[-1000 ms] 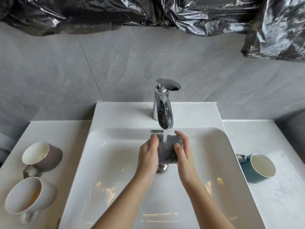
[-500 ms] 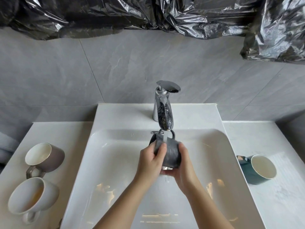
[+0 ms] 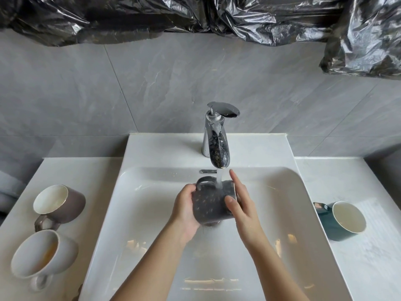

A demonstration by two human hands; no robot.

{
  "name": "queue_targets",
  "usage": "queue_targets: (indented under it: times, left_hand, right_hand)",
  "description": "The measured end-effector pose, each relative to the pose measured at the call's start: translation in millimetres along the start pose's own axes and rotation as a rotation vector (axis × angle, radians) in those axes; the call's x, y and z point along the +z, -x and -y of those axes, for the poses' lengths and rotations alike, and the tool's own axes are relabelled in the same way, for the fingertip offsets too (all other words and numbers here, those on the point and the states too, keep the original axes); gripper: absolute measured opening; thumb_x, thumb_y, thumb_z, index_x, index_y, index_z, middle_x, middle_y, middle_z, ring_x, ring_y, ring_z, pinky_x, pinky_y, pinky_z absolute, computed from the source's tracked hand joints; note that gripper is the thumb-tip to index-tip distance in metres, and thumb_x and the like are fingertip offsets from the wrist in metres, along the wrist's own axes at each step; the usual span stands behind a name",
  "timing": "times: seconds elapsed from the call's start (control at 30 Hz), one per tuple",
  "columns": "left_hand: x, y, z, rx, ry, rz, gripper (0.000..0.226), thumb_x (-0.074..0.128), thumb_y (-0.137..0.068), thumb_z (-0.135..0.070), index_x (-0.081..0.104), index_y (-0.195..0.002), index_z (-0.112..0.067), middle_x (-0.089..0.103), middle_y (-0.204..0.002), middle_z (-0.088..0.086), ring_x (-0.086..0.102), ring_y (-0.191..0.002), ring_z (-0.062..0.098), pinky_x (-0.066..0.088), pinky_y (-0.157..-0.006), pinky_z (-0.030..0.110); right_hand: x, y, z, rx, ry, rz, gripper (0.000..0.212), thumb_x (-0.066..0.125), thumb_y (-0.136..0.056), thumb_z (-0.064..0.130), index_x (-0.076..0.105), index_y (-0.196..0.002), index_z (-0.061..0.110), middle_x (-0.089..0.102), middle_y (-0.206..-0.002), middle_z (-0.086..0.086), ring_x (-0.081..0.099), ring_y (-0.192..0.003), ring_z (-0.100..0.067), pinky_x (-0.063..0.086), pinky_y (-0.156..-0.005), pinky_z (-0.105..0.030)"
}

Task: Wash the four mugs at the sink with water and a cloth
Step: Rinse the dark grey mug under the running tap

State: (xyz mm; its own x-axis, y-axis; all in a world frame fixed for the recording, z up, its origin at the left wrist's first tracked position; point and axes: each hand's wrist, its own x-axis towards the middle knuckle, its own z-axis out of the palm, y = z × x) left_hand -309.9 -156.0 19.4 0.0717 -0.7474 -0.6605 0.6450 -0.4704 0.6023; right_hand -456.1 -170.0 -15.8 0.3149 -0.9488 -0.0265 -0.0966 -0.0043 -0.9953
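Note:
A dark speckled mug (image 3: pixel 211 203) is held on its side under the running stream from the chrome tap (image 3: pixel 217 146), over the white basin (image 3: pixel 152 235). My left hand (image 3: pixel 186 208) grips the mug from the left, near its handle. My right hand (image 3: pixel 239 203) lies against the mug's right side with straight fingers and the thumb across its wall. A brown mug (image 3: pixel 61 203) and a white stained mug (image 3: pixel 42 255) lie on their sides on the left counter. A teal mug (image 3: pixel 340 221) lies on its side on the right counter. No cloth is visible.
Crumpled black plastic sheeting (image 3: pixel 195 16) hangs along the top of the grey tiled wall. White counter (image 3: pixel 368 257) runs on both sides of the basin. The drain is hidden under the mug.
The mug has been turned in the stream: its handle now points up and to the left. My right hand moved from under the mug to its right side, fingers straightened.

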Motion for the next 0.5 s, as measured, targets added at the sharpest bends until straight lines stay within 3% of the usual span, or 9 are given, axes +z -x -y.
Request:
queue_targets:
  times: [0.07,0.13,0.23,0.3,0.37,0.4,0.5]
  left_hand:
    - [-7.8,0.3,-5.0,-0.122,0.114,0.099,0.029,0.039,-0.088,-0.025,0.064,-0.088,-0.010,0.066,-0.095,0.020,0.066,-0.085,0.035,0.054,-0.078,0.050]
    - [-12.8,0.2,-8.1,-0.200,0.155,0.157,0.028,0.044,-0.086,-0.027,0.059,-0.104,-0.012,0.060,-0.112,0.019,0.059,-0.099,0.035,0.049,-0.087,0.049]
    - [-14.9,-4.2,-3.4,-0.157,0.194,0.079,0.029,0.045,-0.082,-0.020,0.058,-0.105,-0.009,0.062,-0.117,0.021,0.060,-0.102,0.039,0.041,-0.097,0.051]
    - [-18.8,-5.3,4.2,-0.081,0.240,0.019,0.029,0.043,-0.086,-0.024,0.064,-0.093,-0.005,0.063,-0.118,0.028,0.062,-0.099,0.045,0.036,-0.099,0.059]
    - [-24.0,-3.5,11.1,-0.016,0.225,-0.044,0.040,0.041,-0.092,-0.024,0.062,-0.064,-0.004,0.068,-0.099,0.028,0.064,-0.083,0.044,0.039,-0.087,0.057]
    - [-24.4,-0.3,11.4,0.005,0.227,-0.060,0.045,0.040,-0.094,-0.023,0.060,-0.058,-0.004,0.069,-0.090,0.026,0.065,-0.074,0.041,0.043,-0.081,0.052]
    - [-24.8,1.8,9.9,0.055,0.237,-0.083,0.040,0.039,-0.097,-0.023,0.058,-0.067,-0.004,0.070,-0.077,0.019,0.068,-0.058,0.033,0.047,-0.065,0.037]
  right_hand:
    - [-4.2,-3.1,4.6,-0.064,0.115,0.068,0.062,0.058,-0.084,0.041,0.041,-0.144,0.038,0.052,-0.132,0.005,0.051,-0.119,0.002,0.036,-0.097,-0.009]
    - [-3.1,-5.2,6.1,-0.092,0.170,0.132,0.066,0.057,-0.083,0.042,0.044,-0.145,0.028,0.051,-0.134,0.008,0.049,-0.125,-0.001,0.036,-0.099,-0.011]
    - [12.2,-3.6,10.2,-0.043,0.137,0.108,0.070,0.054,-0.084,0.051,0.044,-0.147,0.022,0.049,-0.139,0.011,0.043,-0.131,0.003,0.034,-0.105,-0.012]
    - [18.3,-3.3,14.9,0.042,0.049,0.074,0.052,0.054,-0.090,0.052,0.053,-0.137,0.029,0.056,-0.134,0.015,0.046,-0.127,0.006,0.038,-0.102,-0.014]
    - [16.1,-5.2,16.7,0.146,-0.090,0.112,0.033,0.057,-0.095,0.048,0.058,-0.126,0.038,0.065,-0.123,0.023,0.054,-0.118,0.010,0.043,-0.094,-0.013]
    - [14.0,-6.6,15.8,0.203,-0.151,0.147,0.035,0.059,-0.093,0.046,0.057,-0.128,0.038,0.066,-0.123,0.022,0.057,-0.119,0.006,0.046,-0.094,-0.016]
    - [14.1,-7.7,6.7,0.324,-0.341,0.194,0.058,0.062,-0.091,0.040,0.045,-0.145,0.031,0.059,-0.140,0.000,0.059,-0.124,-0.022,0.052,-0.086,-0.034]
